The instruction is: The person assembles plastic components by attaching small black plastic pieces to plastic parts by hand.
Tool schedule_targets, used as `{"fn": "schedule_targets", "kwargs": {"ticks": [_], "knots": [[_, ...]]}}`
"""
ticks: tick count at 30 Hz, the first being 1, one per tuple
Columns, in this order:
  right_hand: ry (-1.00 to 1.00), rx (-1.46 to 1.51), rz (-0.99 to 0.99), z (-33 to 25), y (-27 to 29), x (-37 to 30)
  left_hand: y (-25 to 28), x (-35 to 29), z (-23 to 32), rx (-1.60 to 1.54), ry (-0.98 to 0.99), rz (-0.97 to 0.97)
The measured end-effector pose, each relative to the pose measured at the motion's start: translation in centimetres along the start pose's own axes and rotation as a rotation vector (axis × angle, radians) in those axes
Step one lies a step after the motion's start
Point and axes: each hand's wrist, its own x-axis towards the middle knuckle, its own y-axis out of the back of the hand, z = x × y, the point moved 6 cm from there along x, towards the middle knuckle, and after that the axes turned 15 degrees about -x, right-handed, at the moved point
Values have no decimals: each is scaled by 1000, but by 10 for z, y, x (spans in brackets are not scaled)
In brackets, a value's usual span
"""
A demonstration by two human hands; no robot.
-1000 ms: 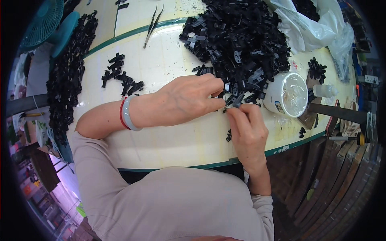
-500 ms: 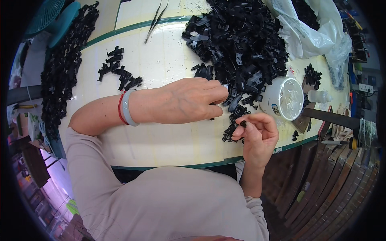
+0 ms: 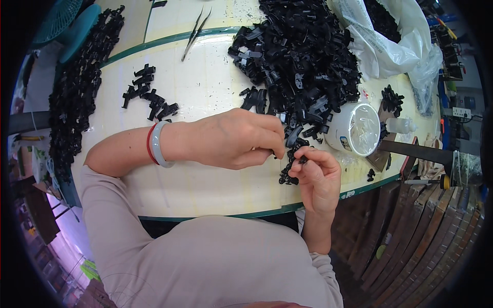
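Note:
My left hand point(image 3: 233, 138), with a pale bangle and a red cord at the wrist, reaches across the table with its fingers curled down and closed. A dark bit shows under its fingertips, but the fingers and the back of the hand hide most of it. My right hand point(image 3: 321, 177) pinches a small black plastic part point(image 3: 303, 160) between thumb and forefinger, palm turned up. Between the hands lies a small heap of little black parts point(image 3: 285, 177). Just beyond my left hand a large pile of black curved plastic pieces point(image 3: 308, 56) covers the table.
A white round tub point(image 3: 336, 131) stands right of the pile, near a plastic bag point(image 3: 405, 54). Tweezers point(image 3: 194, 37) lie at the back. Several joined black pieces point(image 3: 154, 95) rest on the left, beside a long row point(image 3: 77, 97) of them and a teal fan point(image 3: 79, 33).
My left hand has tipped down, its fingers curling more toward the table. The right hand has shifted slightly down and left, still pinching the small part. The whole view has shifted slightly.

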Motion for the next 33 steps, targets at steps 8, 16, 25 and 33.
{"fn": "schedule_targets", "kwargs": {"ticks": [8, 16, 25, 33], "knots": [[439, -569, 115, -23, -12, -8, -10, -7, -16, -733, 833, -61], [266, -415, 47, -19, -15, -3, -11, -8, -23, -771, 731, 39], [109, -405, 23, -14, -12, -1, -12, -11, -19, -844, 856, -21], [285, -755, 169, -19, -16, -3, -13, -13, -25, -1003, 874, 154]]}}
